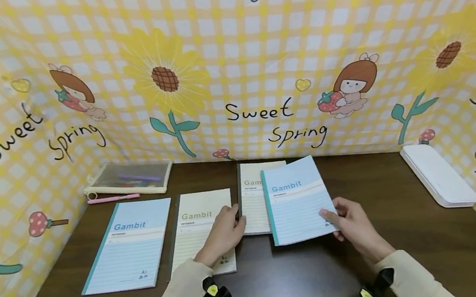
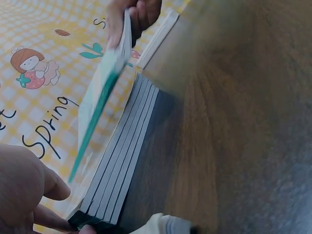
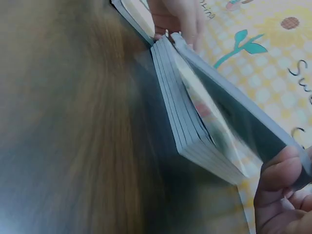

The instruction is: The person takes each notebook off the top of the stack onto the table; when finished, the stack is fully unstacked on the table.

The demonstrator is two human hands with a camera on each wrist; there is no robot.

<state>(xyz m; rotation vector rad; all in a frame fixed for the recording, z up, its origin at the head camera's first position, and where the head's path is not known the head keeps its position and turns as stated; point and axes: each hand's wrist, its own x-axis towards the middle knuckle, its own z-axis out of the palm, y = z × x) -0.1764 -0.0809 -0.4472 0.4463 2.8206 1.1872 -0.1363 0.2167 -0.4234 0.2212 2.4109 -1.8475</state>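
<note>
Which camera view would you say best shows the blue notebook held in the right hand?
The head view: the blue notebook shows its titled cover almost whole. The left wrist view catches it slanted, teal spine foremost; the right wrist view, its edge and underside.

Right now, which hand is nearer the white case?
Right. The right hand, holding a blue notebook, is left of the white case; the left hand is farther left.
</note>
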